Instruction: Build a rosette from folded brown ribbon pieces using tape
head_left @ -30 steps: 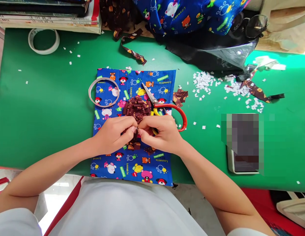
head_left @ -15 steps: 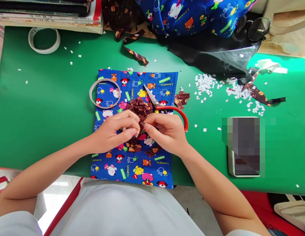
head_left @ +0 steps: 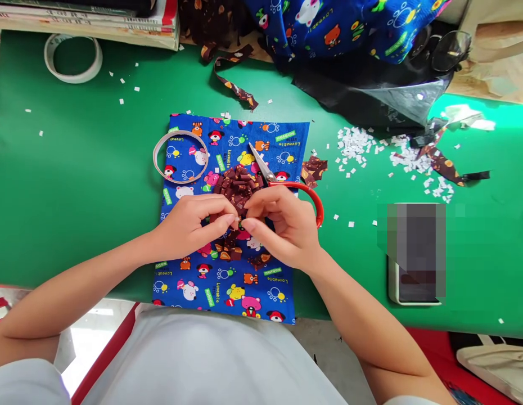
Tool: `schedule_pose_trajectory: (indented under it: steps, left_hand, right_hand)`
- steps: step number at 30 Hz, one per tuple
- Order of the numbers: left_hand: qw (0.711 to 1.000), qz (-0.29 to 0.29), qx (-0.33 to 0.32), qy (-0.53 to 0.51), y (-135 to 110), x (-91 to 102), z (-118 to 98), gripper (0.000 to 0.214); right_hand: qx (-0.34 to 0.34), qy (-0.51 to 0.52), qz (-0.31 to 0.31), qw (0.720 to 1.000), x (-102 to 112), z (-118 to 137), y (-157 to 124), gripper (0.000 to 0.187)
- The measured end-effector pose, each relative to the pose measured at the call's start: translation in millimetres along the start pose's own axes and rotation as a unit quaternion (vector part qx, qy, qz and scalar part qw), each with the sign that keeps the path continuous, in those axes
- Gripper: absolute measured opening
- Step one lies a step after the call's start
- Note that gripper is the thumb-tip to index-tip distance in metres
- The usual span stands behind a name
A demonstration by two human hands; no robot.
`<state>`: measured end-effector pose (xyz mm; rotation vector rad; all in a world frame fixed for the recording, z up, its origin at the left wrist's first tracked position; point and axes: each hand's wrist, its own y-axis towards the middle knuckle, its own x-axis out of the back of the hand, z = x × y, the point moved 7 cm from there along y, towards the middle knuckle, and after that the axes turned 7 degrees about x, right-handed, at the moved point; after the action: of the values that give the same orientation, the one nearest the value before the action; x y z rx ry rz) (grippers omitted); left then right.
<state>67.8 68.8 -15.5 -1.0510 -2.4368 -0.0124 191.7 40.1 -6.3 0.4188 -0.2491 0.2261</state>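
Note:
A blue cartoon-print cloth (head_left: 228,270) lies on the green table (head_left: 76,185) in front of me. On it sits a brown flower of folded fabric bits (head_left: 237,184), with loose brown pieces (head_left: 228,250) below. My left hand (head_left: 189,225) and my right hand (head_left: 282,222) meet just under the flower, fingertips pinched together on a small brown fabric piece (head_left: 237,223). Red-handled scissors (head_left: 287,185) lie behind my right hand, partly hidden by it.
A thin tape ring (head_left: 180,156) rests on the cloth's upper left. A white tape roll (head_left: 73,56) and stacked books (head_left: 88,22) are at the back left. White paper bits (head_left: 354,143), brown scraps (head_left: 314,169), a phone (head_left: 413,253) and piled fabric (head_left: 350,28) lie right.
Both hands rose from the loose pieces toward the flower, still pinched together on a small piece. The view shifted slightly.

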Motion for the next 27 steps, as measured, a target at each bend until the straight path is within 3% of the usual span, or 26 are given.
schedule_pose_trajectory:
  steps: [6, 12, 16, 18, 19, 21, 22, 27]
  left_hand:
    - [0.999, -0.009, -0.023, 0.029, -1, -1.9, -1, 0.024]
    - [0.999, -0.023, -0.024, 0.025, -3, 0.7, -3, 0.024]
    - [1.0, -0.011, -0.016, 0.006, -4, -0.3, -4, 0.014]
    - [1.0, -0.011, -0.028, 0.007, -3, -1.1, -6, 0.012]
    - [0.999, -0.016, -0.034, 0.008, -3, -0.9, -7, 0.013]
    - [0.999, -0.033, -0.035, 0.01, -2, 0.5, -7, 0.015]
    - [0.999, -0.041, -0.028, 0.008, -2, 1.4, -7, 0.015]
    - [0.998, -0.058, 0.015, -0.011, -2, 4.0, -1, 0.01]
  right_hand:
    - [0.07, -0.128, 0.011, 0.989, -6, 11, 2, 0.011]
    - [0.071, -0.122, -0.012, 0.99, 2, 11, 2, 0.009]
    - [0.047, -0.138, -0.153, 0.977, 55, -1, 5, 0.008]
    - [-0.012, -0.177, -0.221, 0.959, 91, -18, 2, 0.009]
    - [-0.026, -0.205, -0.258, 0.944, 110, -25, -1, 0.012]
    - [-0.097, -0.263, -0.272, 0.921, 138, -45, -6, 0.014]
    - [-0.113, -0.295, -0.313, 0.896, 152, -50, -12, 0.017]
    - [-0.183, -0.347, -0.315, 0.864, 171, -78, -23, 0.02]
